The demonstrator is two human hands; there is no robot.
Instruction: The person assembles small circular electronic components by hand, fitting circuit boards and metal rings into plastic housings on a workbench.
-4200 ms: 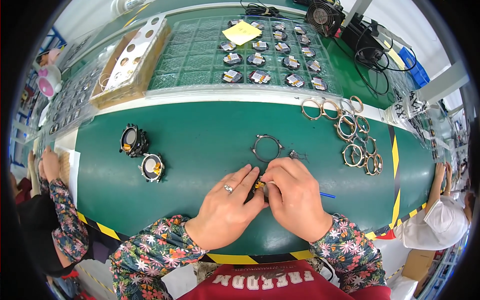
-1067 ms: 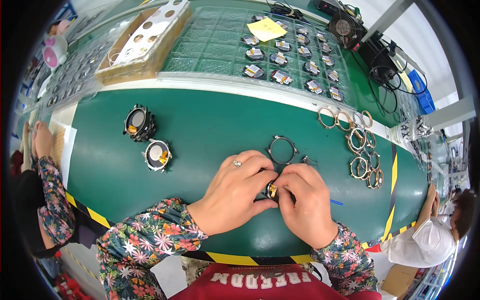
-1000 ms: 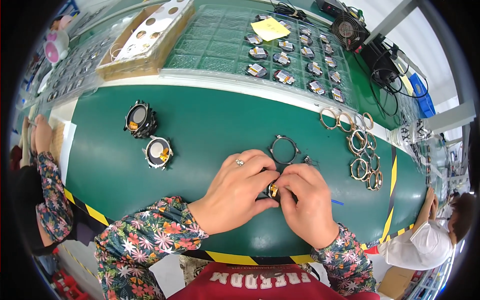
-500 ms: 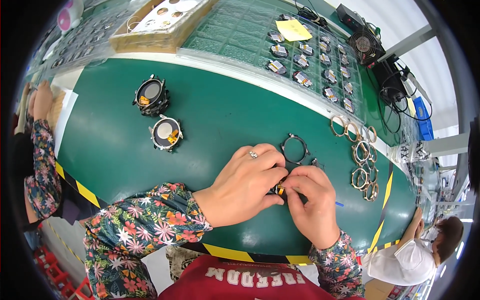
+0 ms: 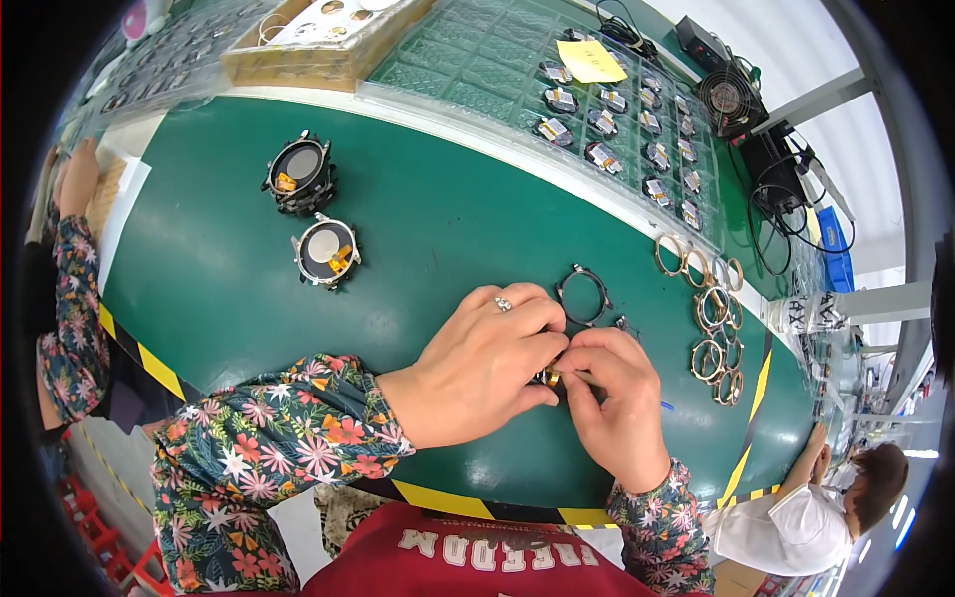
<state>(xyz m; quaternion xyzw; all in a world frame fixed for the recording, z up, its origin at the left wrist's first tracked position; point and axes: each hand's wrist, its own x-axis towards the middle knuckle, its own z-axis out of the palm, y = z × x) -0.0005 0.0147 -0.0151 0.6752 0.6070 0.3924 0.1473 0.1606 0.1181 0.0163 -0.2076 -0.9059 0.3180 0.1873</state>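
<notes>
Round black part with a gold-coloured strip [image 5: 551, 377] sits near the middle of the frame, low over the green bench [image 5: 438, 269] and mostly covered by fingers. At its left side is the left hand [image 5: 487, 360], wearing a ring; its thumb and forefinger curl around the part and grip it by the edge. From the right comes the right hand [image 5: 619, 403], thumb and forefinger pressed together at the strip; what lies between their tips cannot be told. A blue stick [image 5: 667, 405] shows at that hand's outer edge; whether the hand holds it is hidden. Just above the hands lies a black ring frame [image 5: 563, 295], with a small dark scrap [image 5: 622, 324] near it. Toward the upper left stand a stack of dark round assemblies [image 5: 301, 181] and, below it, a silver-rimmed assembly [image 5: 325, 251]. Right of centre, gold and silver rings [image 5: 710, 310] lie in a cluster, some overlapping. Across the top, a clear compartment tray [image 5: 448, 75] holds round parts [image 5: 603, 157] in its right half, under a yellow note [image 5: 592, 62]. An open cardboard box [image 5: 288, 68] stands left of the tray.
</notes>
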